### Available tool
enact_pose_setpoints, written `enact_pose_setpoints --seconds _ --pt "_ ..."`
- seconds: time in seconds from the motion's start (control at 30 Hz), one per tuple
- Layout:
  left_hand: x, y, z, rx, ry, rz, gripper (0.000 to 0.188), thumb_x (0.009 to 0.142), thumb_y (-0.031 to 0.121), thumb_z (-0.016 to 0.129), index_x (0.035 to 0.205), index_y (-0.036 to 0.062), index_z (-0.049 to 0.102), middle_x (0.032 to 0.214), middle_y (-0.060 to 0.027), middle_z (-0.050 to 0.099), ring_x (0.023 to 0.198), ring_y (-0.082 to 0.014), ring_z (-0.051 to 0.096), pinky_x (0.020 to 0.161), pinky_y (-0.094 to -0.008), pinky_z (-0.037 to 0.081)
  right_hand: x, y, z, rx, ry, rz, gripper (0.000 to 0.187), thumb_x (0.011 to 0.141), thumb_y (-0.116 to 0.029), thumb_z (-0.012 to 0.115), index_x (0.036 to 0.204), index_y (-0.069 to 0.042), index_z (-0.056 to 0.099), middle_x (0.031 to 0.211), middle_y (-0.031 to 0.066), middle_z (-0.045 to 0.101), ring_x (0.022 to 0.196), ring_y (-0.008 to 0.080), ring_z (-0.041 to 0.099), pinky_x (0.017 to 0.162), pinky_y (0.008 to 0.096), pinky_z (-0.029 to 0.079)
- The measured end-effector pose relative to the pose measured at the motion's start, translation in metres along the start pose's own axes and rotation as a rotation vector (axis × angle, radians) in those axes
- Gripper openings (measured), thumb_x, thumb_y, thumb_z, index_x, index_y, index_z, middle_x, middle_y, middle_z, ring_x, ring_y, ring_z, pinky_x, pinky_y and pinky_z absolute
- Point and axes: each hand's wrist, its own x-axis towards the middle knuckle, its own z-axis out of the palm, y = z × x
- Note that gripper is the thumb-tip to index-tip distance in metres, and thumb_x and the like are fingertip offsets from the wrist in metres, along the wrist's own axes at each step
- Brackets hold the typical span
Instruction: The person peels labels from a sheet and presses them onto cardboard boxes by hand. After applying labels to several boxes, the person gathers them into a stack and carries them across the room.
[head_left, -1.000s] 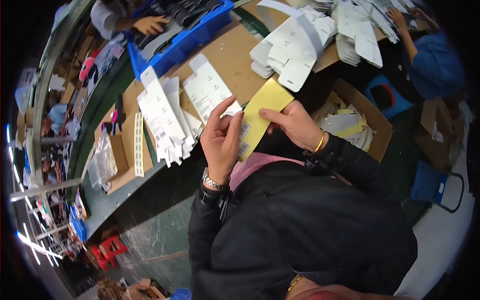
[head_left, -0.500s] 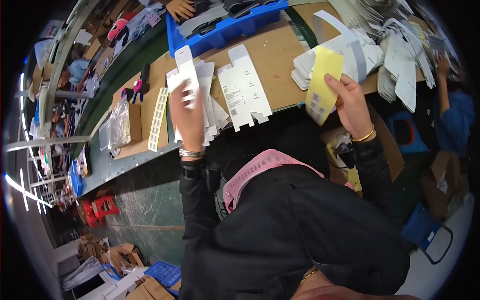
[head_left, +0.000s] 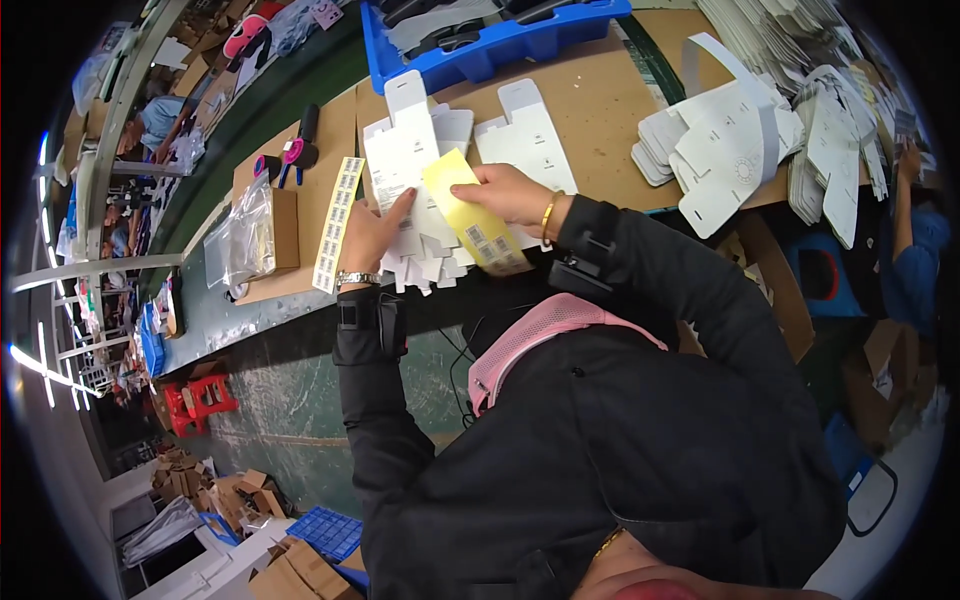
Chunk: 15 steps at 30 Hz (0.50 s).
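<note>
My right hand (head_left: 515,198) pinches a yellow label sheet (head_left: 475,215) between thumb and fingers. A few printed labels remain near its lower end, and it hangs over a stack of flat white cartons. On the top carton (head_left: 410,130) rests my left hand (head_left: 375,238), its thumb stretched out onto the printed face and apart from the fingers. The other fingers lie by the carton's left edge and are partly hidden. Just left of that hand is a narrow yellow strip of labels (head_left: 338,225). Behind my right hand lies another flat white carton (head_left: 530,125), partly covered.
A blue tray (head_left: 490,62) with dark items stands at the back. Stacked white cartons (head_left: 730,140) with a pale band lie to the right. Left are a brown box (head_left: 285,228), a clear plastic bag (head_left: 243,240) and a tape dispenser (head_left: 300,150). Someone works at the far right.
My right hand has swung left with the label sheet, from beside the right stack to over the left cartons. My left hand has come down to the carton's left edge. The view has shifted slightly.
</note>
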Motion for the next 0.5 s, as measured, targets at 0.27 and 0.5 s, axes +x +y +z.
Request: enact_pose_setpoints --seconds 0.27,0.5 --pt "0.019 -0.024 -0.006 -0.402 -0.393 -0.356 0.052 0.09 0.043 0.082 0.106 -0.0051 0.069 0.088 -0.0065 0.074 0.07 -0.0106 0.067 0.061 -0.0261 0.051 0.03 0.012 0.017 -0.332 0.144 -0.08 0.042 0.094 -0.033 0.069 0.107 0.007 0.073 0.095 0.0147 0.076 0.086 0.0194 0.072 0.077 0.0339 0.055" --pt "-0.05 0.009 -0.021 -0.918 -0.235 -0.045 0.037 0.096 0.011 0.076 0.125 -0.0069 0.062 0.114 -0.0107 0.073 0.101 -0.0172 0.07 0.088 -0.0275 0.056 -0.019 -0.014 0.014 -0.165 -0.098 -0.153 0.032 0.105 -0.024 0.062 0.12 0.004 0.069 0.115 0.013 0.072 0.099 0.018 0.068 0.088 0.0316 0.053"
